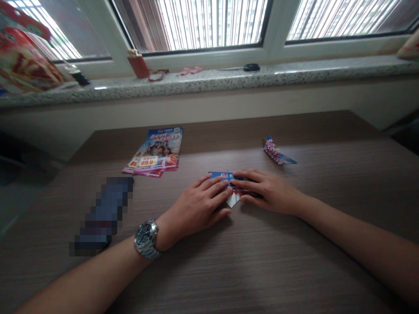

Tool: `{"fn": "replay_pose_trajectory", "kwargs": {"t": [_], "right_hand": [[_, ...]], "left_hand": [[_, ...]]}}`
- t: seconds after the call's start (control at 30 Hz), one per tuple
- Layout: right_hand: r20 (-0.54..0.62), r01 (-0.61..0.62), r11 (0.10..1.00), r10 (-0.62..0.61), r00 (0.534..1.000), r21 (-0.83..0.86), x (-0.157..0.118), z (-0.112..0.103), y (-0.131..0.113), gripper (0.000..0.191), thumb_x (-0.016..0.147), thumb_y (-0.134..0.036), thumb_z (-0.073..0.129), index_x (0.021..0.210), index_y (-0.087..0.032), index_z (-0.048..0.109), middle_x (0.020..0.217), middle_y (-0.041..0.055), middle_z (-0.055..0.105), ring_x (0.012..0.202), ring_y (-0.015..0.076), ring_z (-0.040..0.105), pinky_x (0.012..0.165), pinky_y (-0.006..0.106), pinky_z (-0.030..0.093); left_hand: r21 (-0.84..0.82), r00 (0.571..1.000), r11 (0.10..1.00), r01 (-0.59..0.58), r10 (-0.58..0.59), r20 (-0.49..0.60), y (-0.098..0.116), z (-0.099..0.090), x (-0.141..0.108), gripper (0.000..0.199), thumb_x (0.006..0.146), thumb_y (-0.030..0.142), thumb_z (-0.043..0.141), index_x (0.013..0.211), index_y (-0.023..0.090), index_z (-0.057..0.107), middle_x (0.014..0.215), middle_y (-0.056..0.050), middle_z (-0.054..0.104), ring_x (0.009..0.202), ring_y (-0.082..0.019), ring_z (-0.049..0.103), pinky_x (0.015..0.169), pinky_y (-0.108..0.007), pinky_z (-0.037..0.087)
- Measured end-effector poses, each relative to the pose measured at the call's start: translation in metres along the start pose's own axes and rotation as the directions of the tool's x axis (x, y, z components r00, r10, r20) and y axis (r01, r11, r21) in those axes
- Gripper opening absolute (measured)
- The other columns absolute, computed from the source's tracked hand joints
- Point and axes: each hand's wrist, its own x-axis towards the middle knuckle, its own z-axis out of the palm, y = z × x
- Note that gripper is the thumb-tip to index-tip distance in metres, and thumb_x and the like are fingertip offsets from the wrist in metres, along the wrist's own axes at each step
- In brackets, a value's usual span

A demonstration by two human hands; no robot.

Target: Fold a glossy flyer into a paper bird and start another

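A partly folded paper flyer [233, 199], blue along its far edge with a white pointed part toward me, lies flat on the brown table [209, 270]. My left hand [204, 201] rests over its left side, fingers stretched out and pressing down. From the right, my right hand [266, 190] lies on the other side of the flyer, its fingers also extended. Both hands cover much of the paper, so its full shape is hidden. Beyond my right hand sits a folded paper piece [276, 152] with a pointed tip, printed red, white and blue.
A stack of printed flyers [160, 150] lies at the far left of the table. Nearer, a pixelated dark oblong object [104, 213] lies beside my left forearm. On the granite windowsill [209, 78] are scissors [251, 67], a red box [138, 65] and a red package [26, 61].
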Motion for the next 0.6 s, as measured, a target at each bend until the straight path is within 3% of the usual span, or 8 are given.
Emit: {"fn": "replay_pose_trajectory", "kwargs": {"t": [0.2, 0.43, 0.6], "right_hand": [[-0.06, 0.002, 1.0, -0.003, 0.998, -0.016, -0.0001, -0.0042, -0.0004, 0.035, 0.1, -0.038, 0.059, 0.128, -0.019, 0.069, 0.133, 0.0153, 0.068, 0.118, 0.0303, 0.065, 0.099, 0.049, 0.055], [-0.062, 0.09, 0.995, -0.088, 0.994, 0.035, -0.0012, -0.0039, 0.0008, 0.032, 0.099, -0.036, 0.061, 0.124, -0.019, 0.071, 0.134, 0.0154, 0.067, 0.121, 0.029, 0.065, 0.103, 0.047, 0.053], [-0.078, 0.037, 0.998, -0.033, 0.996, 0.058, -0.0015, -0.0021, -0.0005, 0.034, 0.1, -0.034, 0.059, 0.129, -0.019, 0.068, 0.136, 0.0149, 0.067, 0.125, 0.029, 0.064, 0.106, 0.047, 0.053]], "left_hand": [[0.061, 0.998, 0.996, 0.063, -0.061, -0.029, -0.0011, -0.0033, 0.0003, 0.045, 0.103, 0.046, 0.05, 0.138, 0.019, 0.06, 0.147, -0.013, 0.056, 0.14, -0.031, 0.048, 0.121, -0.051, 0.035], [0.074, 0.988, 0.985, 0.153, -0.153, -0.002, 0.0005, -0.0053, 0.0005, 0.046, 0.104, 0.042, 0.049, 0.142, 0.018, 0.057, 0.138, -0.015, 0.06, 0.125, -0.032, 0.058, 0.106, -0.05, 0.05], [0.015, 0.994, 0.994, 0.104, -0.104, 0.024, -0.0042, 0.0005, -0.0018, 0.048, 0.106, 0.041, 0.046, 0.147, 0.017, 0.052, 0.146, -0.015, 0.056, 0.135, -0.03, 0.054, 0.115, -0.049, 0.045]]}}
